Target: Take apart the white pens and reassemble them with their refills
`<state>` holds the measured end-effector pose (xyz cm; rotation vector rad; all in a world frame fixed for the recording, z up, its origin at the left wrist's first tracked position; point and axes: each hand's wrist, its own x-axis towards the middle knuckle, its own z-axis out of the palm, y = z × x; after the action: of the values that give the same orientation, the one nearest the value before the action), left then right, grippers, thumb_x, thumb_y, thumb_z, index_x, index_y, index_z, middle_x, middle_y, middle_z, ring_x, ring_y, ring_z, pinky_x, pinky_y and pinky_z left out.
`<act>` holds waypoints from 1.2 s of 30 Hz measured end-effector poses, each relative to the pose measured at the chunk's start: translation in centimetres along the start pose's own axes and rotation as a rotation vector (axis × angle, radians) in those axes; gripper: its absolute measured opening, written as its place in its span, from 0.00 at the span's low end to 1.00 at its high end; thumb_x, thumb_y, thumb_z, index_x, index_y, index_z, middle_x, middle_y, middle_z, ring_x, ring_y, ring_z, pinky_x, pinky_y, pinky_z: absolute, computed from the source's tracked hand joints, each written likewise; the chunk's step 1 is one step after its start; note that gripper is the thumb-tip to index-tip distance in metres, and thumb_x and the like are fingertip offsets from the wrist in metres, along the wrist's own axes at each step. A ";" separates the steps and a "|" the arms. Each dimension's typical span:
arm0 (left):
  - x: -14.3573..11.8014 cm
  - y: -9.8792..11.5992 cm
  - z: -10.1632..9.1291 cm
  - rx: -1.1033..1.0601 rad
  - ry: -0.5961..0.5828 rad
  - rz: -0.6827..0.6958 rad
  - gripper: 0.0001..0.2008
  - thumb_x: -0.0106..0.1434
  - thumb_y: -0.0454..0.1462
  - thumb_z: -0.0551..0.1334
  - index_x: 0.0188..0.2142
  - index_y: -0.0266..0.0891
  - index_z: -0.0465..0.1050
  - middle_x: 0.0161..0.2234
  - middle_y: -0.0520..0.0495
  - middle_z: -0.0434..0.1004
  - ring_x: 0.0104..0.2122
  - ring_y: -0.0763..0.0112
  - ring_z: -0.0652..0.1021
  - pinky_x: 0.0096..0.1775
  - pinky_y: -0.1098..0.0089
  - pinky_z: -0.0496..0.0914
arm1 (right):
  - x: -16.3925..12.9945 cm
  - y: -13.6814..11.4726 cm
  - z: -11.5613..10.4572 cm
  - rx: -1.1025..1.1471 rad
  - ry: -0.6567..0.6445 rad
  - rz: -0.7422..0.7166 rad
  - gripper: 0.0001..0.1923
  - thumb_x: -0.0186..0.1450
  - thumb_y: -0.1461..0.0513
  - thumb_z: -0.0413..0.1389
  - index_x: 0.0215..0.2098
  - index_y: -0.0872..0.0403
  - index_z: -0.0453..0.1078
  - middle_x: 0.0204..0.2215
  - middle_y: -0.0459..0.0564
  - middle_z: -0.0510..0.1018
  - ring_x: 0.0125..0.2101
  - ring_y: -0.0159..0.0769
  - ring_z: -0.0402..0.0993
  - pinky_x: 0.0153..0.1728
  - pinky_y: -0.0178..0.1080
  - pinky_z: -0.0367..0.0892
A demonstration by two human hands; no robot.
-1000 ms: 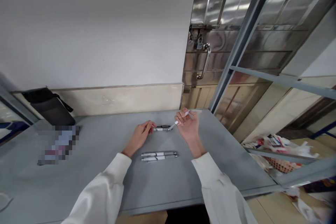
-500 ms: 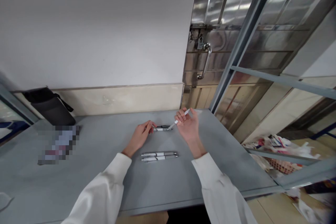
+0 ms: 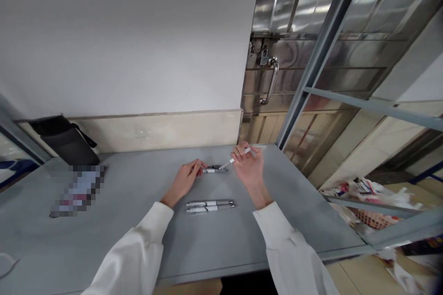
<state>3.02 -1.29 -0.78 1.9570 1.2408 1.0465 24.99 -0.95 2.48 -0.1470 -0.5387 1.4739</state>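
Observation:
My right hand (image 3: 249, 166) is raised over the far part of the grey table, palm turned up. Its curled fingers grip a slim white pen (image 3: 233, 160), which slants down to the left. Part of the pen is hidden by the fingers. My left hand (image 3: 188, 177) rests on the table with its fingertips pinched at the left end of white-and-dark pens (image 3: 213, 169) lying there. The lower tip of the held pen comes close to these; whether it touches them I cannot tell. Nearer to me, a small group of similar pens (image 3: 209, 206) lies side by side between my forearms.
A dark bottle (image 3: 65, 140) with a strap stands at the table's back left, beside a blurred-out flat object (image 3: 79, 191). The wall (image 3: 180, 131) borders the back edge. A metal frame post (image 3: 294, 106) rises at the back right corner, before a padlocked metal door (image 3: 294, 46).
The fingers and thumb of my right hand have shifted slightly around the pen. My left hand and the pens on the table look unmoved.

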 end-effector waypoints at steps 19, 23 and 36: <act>0.1 0.0 0.0 0.017 -0.013 -0.004 0.24 0.71 0.49 0.46 0.38 0.39 0.77 0.26 0.51 0.74 0.29 0.67 0.73 0.36 0.71 0.65 | 0.0 0.0 -0.1 -0.007 0.013 0.010 0.08 0.66 0.58 0.51 0.29 0.50 0.62 0.19 0.40 0.52 0.19 0.30 0.53 0.21 0.34 0.61; 0.0 -0.1 -0.1 0.009 -0.015 -0.004 0.24 0.71 0.49 0.46 0.38 0.40 0.76 0.26 0.51 0.73 0.28 0.68 0.73 0.36 0.71 0.65 | 0.0 0.0 -0.2 0.009 -0.008 0.015 0.09 0.67 0.57 0.50 0.30 0.51 0.62 0.19 0.40 0.51 0.19 0.30 0.52 0.21 0.33 0.61; 0.1 -0.4 0.1 0.001 -0.006 0.004 0.23 0.71 0.48 0.47 0.38 0.41 0.77 0.25 0.51 0.72 0.28 0.68 0.72 0.35 0.71 0.64 | 0.1 0.0 -0.2 -0.006 -0.013 0.000 0.08 0.66 0.59 0.50 0.30 0.51 0.62 0.20 0.40 0.50 0.20 0.31 0.50 0.22 0.34 0.59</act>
<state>2.93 -1.03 -1.12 1.9629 1.2354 1.0412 25.10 -0.82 2.30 -0.1421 -0.5537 1.4746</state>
